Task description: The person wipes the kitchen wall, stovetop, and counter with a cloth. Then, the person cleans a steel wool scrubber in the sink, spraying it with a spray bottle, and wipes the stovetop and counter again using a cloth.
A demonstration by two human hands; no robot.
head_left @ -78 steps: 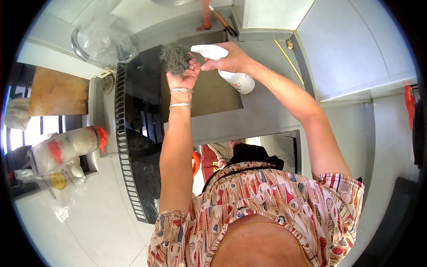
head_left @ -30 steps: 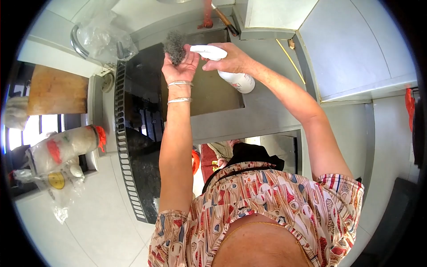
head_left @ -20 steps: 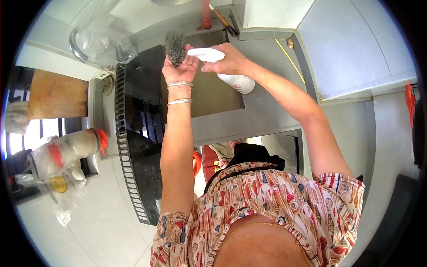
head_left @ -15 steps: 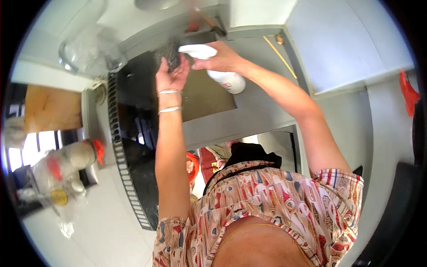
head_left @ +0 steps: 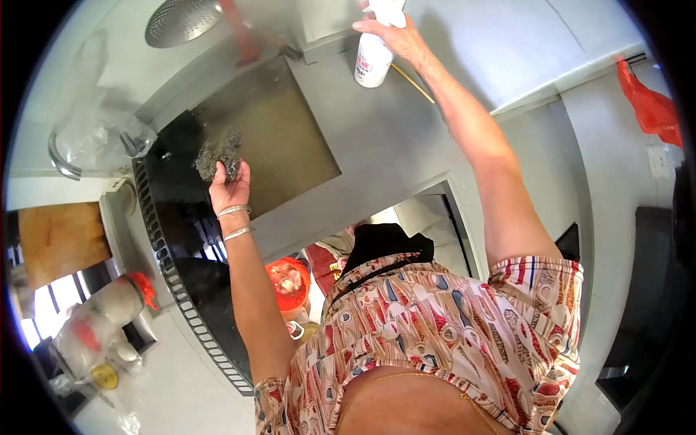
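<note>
Grey wire scrubber, a loose matted wad, sits at ten o'clock in the view, gripped along its lower edge by the fingers of the left hand. From above it overlaps the border between a glossy black panel and an olive-brown rectangle at eleven o'clock; I cannot tell whether it touches either. At twelve o'clock, well apart from the scrubber, the right hand is closed around the neck of a white spray bottle, tilted slightly over the grey bench; whether its base rests there is unclear. Just beside it, towards one o'clock, lies a thin yellow stick, and a perforated metal ladle shows at eleven
</note>
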